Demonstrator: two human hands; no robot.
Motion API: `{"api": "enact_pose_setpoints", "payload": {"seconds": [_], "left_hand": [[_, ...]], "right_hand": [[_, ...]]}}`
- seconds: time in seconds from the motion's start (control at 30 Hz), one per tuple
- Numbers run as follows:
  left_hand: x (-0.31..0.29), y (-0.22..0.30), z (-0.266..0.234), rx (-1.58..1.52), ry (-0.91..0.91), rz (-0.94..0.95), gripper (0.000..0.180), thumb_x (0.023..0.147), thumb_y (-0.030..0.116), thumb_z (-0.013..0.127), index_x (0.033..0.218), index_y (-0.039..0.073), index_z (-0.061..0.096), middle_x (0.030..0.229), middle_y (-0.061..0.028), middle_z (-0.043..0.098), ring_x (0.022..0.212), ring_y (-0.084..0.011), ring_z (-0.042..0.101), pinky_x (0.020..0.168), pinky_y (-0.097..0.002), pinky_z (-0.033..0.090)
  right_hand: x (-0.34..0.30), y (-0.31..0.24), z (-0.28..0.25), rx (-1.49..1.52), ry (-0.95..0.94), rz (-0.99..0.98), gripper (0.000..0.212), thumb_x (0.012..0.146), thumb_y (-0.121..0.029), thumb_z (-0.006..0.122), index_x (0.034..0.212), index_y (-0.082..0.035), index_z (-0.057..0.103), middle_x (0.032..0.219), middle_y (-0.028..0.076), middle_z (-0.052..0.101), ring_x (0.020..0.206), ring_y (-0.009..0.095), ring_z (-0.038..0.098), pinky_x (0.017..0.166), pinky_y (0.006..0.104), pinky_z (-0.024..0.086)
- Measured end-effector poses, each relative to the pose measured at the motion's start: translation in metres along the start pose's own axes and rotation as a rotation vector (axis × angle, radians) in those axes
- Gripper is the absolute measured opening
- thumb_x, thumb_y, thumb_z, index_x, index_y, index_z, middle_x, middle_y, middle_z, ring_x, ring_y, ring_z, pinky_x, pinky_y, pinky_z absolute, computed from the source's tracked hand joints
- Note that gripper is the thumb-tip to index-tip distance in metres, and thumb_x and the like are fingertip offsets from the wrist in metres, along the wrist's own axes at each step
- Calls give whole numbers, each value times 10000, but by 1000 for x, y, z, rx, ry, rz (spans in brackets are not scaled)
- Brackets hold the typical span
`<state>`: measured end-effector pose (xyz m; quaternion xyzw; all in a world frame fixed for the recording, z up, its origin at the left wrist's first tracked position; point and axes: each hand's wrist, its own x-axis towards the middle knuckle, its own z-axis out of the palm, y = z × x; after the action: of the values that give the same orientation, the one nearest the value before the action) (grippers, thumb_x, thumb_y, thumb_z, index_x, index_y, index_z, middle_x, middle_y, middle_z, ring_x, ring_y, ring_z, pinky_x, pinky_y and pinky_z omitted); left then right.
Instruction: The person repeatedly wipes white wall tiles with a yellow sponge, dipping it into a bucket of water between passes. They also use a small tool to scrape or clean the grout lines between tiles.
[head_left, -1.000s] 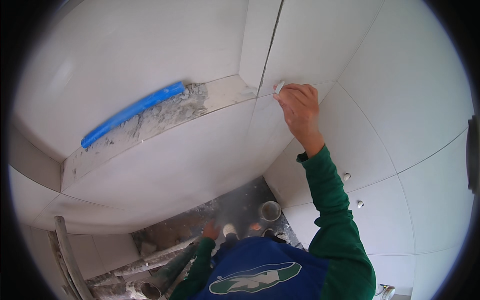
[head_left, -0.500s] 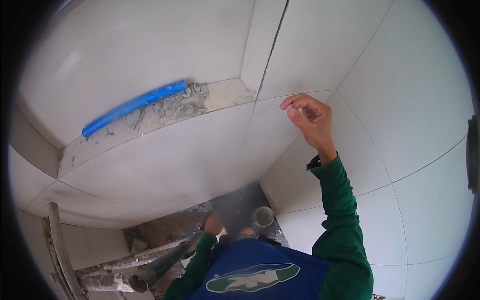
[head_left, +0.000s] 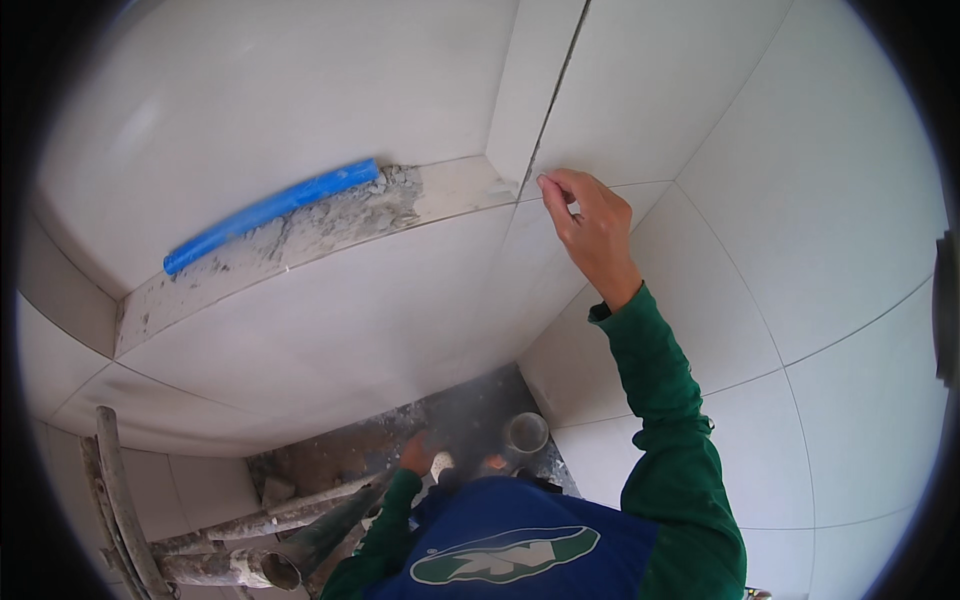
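My right hand (head_left: 592, 218) is raised with thumb and index finger pinched together. Its fingertips are close to the lower end of the dark vertical joint (head_left: 556, 100) between pale wall tiles, by the end of the ledge (head_left: 460, 190). Whatever the pinch holds, if anything, is too small to make out. Down low beside my body, my left hand (head_left: 415, 455) hangs near a pale rounded object (head_left: 441, 464); its fingers are too small and indistinct to read. On the ledge lies a blue pipe (head_left: 270, 215), alongside crumbled grey mortar (head_left: 370, 208).
Below on the dark, dusty floor (head_left: 340, 440) stands a round bucket (head_left: 527, 432). Several mortar-stained poles and pipes (head_left: 225, 565) fill the lower left, some upright and some lying across. Large pale tiles (head_left: 850, 200) cover the wall at right.
My right hand has moved left toward the tile joint, and its loosely curled fingers have closed into a pinch. My left hand has shifted slightly left, uncovering the pale rounded object.
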<state>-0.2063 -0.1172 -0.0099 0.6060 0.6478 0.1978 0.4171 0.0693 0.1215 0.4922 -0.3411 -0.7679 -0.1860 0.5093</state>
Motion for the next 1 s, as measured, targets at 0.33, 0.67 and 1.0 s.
{"api": "enact_pose_setpoints", "payload": {"seconds": [0.33,0.67,1.0], "left_hand": [[-3,-26,6,16,13,-15,644,900,379,730,1391,-3,562,1298,-242,641,1180,-378,631,1020,-470,488],[16,-40,13,-9,-6,-2,653,905,373,727,1408,-3,553,1363,-228,621,1198,-375,633,1040,-464,484],[-15,14,-1,363,-262,-83,617,976,483,583,1423,60,543,1328,-274,618,1271,-459,556,1092,-534,427]], "right_hand": [[4,-3,22,-70,113,2,169,817,16,779,845,-46,624,673,44,622,562,129,586,517,243,467],[-74,7,-6,-20,-131,255,125,850,-12,771,866,-29,648,723,50,662,593,115,592,554,258,485],[-299,-19,-8,37,-317,898,100,928,-118,729,977,-42,688,766,104,686,672,196,669,629,322,526]]}}
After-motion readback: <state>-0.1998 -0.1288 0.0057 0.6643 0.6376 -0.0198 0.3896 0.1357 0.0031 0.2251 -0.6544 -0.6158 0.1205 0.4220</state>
